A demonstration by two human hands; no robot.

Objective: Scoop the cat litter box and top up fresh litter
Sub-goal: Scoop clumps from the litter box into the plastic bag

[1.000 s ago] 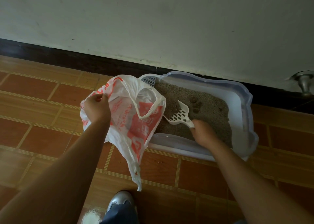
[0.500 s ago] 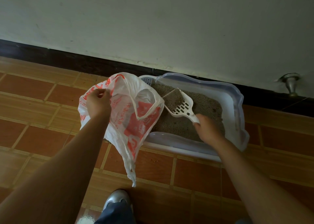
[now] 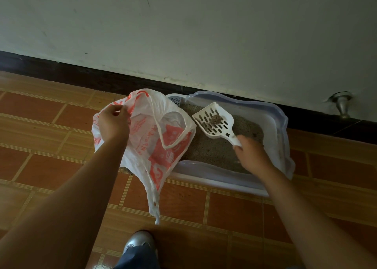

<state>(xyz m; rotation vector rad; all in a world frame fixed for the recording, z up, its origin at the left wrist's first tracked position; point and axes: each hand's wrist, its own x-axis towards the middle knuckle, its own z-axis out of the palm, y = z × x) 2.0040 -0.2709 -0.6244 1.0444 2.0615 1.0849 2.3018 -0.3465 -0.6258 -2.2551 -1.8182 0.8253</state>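
one clump [image 3: 216, 119], light i judge, rides loose on the stiff scoop [image 3: 205, 115] my right hand [image 3: 252, 156] grips by its handle [image 3: 234, 140], while my left hand [image 3: 113, 124] pinches the rim of the flimsy bag [image 3: 163, 138].

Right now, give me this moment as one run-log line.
step: scooping | left hand: holds bag, mouth open | right hand: holds scoop with clump above litter box | next: likely tip into bag

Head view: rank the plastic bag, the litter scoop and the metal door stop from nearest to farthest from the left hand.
1. Plastic bag: gripped by the left hand at its rim.
2. Litter scoop: to the right, over the litter box, held by the right hand.
3. Metal door stop: far right, low on the wall.
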